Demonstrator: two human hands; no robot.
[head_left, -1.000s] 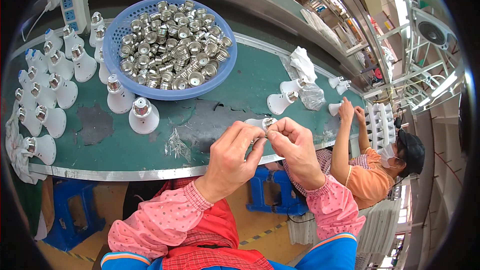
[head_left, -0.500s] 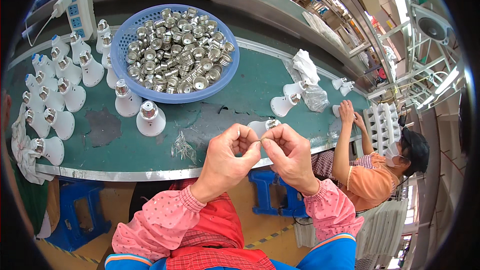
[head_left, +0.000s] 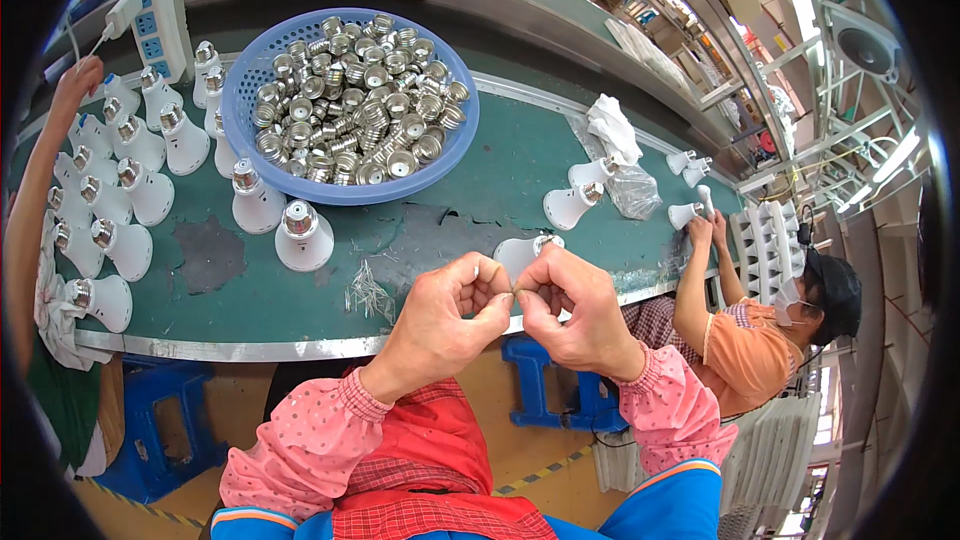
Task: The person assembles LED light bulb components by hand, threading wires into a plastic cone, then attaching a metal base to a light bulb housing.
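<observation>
A co-worker's forearm (head_left: 40, 190) enters at the far left, well left of the blue basket (head_left: 245, 90), reaching over the green bench (head_left: 500, 165). Rows of white bulb housings (head_left: 120, 195) with metal caps stand left of the basket. A white power strip (head_left: 160, 5) lies just left of the basket's upper rim. The basket itself is heaped with silver screw caps (head_left: 350, 115). Two further capped housings (head_left: 300, 235) stand just below the basket. A small scatter of thin wire pieces (head_left: 368, 292) lies on the bench below the basket, to its right.

Left hand (head_left: 445, 315): fingers curled closed, thumb and forefinger pinching a very small item, too small to identify, at the point where both hands meet. Right hand (head_left: 570, 310): likewise closed in a pinch, fingertips touching those of the left hand. Both are held above the bench edge, below and right of the basket. A white bulb housing (head_left: 522, 252) lies on its side just behind the hands.

Further right of the basket: two housings (head_left: 572, 202) lying on the bench, a clear plastic bag (head_left: 632, 190) and a white cloth (head_left: 612, 128). At the far right, a seated person in orange (head_left: 750, 360) handles a housing at the bench end.
</observation>
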